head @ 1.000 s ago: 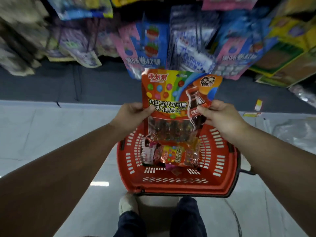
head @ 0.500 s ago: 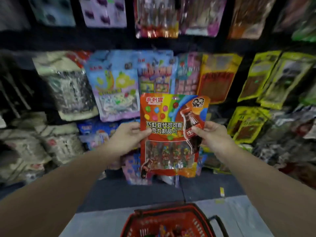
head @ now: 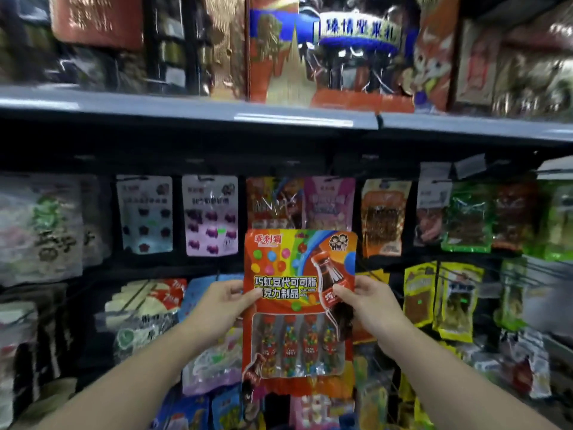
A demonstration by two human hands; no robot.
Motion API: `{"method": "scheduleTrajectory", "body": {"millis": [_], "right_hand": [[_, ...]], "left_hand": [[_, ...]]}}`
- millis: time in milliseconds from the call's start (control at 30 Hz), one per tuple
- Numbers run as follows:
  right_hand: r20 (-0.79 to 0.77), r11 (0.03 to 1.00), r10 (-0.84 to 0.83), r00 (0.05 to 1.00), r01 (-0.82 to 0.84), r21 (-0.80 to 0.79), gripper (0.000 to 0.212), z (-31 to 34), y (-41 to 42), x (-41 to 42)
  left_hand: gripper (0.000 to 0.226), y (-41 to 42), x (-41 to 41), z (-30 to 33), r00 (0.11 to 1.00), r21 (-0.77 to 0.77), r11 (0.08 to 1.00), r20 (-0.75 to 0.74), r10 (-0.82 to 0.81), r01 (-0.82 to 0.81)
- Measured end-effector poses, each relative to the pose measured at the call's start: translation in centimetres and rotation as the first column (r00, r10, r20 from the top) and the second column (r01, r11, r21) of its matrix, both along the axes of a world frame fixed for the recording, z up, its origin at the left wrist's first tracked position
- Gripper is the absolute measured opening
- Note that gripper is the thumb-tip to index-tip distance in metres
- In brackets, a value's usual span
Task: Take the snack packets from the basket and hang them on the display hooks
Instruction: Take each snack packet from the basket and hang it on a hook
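The step in hand is the hanging itself: one packet is out of the basket and held up to the rack, not yet on a hook. The orange candy packet (head: 299, 302), printed with a cola bottle and coloured beans, is upright in front of the display, near its middle. The left hand (head: 221, 305) pinches its left edge, thumb on the front and fingers curled behind; the right hand (head: 367, 302) pinches the right edge in the same way, thumb across the cola-bottle print. The basket is not in view.

Directly behind the packet's top edge hang a matching orange packet (head: 274, 201) and a pink packet (head: 329, 201), under the grey shelf (head: 186, 110) that carries gift boxes (head: 325, 51). That matching packet probably marks the target hook, though the hook itself is too dark and blurred to make out.

The next move calls for raising the packet so that the hole in its header, which cannot be seen here, lines up with the hook's tip, then pushing it away from the body onto the hook. The header must stay flat, so both pinches should keep it taut.
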State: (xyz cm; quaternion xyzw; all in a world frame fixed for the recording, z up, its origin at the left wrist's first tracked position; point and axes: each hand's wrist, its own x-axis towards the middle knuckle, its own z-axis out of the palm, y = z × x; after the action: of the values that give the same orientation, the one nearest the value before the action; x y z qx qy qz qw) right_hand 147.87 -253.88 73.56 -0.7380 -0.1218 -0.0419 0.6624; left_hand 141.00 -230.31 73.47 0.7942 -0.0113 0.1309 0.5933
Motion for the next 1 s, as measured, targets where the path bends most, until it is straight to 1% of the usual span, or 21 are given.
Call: {"method": "scheduleTrajectory", "body": {"millis": [67,167,300,400,500,533,600,633,733,800,867,1000], "right_hand": [[0.006,1.0,0.003,1.0,-0.003,-0.002,0.013,0.9,0.5,0.1],[-0.013,1.0,0.007,1.0,-0.007,-0.001,0.016,1.1,1.1,0.9],[-0.008,0.999,0.029,1.0,-0.03,-0.026,0.008,1.4,0.8,2.4],[0.042,0.997,0.072,0.997,-0.07,-0.044,0.004,2.6,0.3,4.3],[0.084,0.99,0.128,0.988,-0.123,-0.068,0.009,4.7,-0.2,6.6],[0.099,0.988,0.143,0.985,-0.136,-0.072,0.01,5.5,-0.3,7.4],[0.117,0.985,0.167,0.979,-0.161,-0.061,0.011,7.0,-0.2,8.8],[0.124,0.984,0.174,0.977,-0.169,-0.055,0.011,7.7,0.1,9.5],[0.178,0.985,0.147,0.973,-0.128,-0.116,0.01,8.9,1.1,11.6],[0.192,0.985,0.136,0.972,-0.113,-0.127,0.009,9.4,1.9,12.5],[0.184,0.987,0.133,0.974,-0.114,-0.114,0.011,9.5,2.7,13.3],[0.165,0.994,0.102,0.981,-0.092,-0.066,0.011,9.4,4.1,14.6]], "left_hand": [[0.017,0.0,0.2,0.8,1.0,0.022,0.999,0.007,0.029,-0.029],[0.021,0.1,0.6,1.2,0.998,0.014,0.998,0.006,0.065,-0.065],[0.021,-0.2,1.6,1.3,0.992,0.008,0.992,0.002,0.129,-0.129],[0.018,-1.2,2.6,2.1,0.988,-0.017,0.988,0.011,0.156,-0.156],[0.019,-1.8,4.3,3.5,0.979,-0.005,0.981,0.059,0.196,-0.196],[0.022,-1.9,4.7,4.2,0.973,-0.015,0.977,0.083,0.215,-0.214],[0.038,-1.8,6.0,5.3,0.956,-0.036,0.964,0.128,0.265,-0.263],[0.043,-1.7,6.5,5.7,0.944,-0.04,0.956,0.15,0.294,-0.292],[0.042,-1.1,8.1,6.5,0.928,-0.071,0.941,0.154,0.338,-0.331],[0.041,-0.6,9.3,6.8,0.925,-0.08,0.936,0.148,0.35,-0.342],[0.039,0.1,10.2,6.8,0.927,-0.117,0.939,0.157,0.34,-0.324],[0.038,1.8,12.6,6.7,0.934,-0.132,0.941,0.139,0.33,-0.312]]}}
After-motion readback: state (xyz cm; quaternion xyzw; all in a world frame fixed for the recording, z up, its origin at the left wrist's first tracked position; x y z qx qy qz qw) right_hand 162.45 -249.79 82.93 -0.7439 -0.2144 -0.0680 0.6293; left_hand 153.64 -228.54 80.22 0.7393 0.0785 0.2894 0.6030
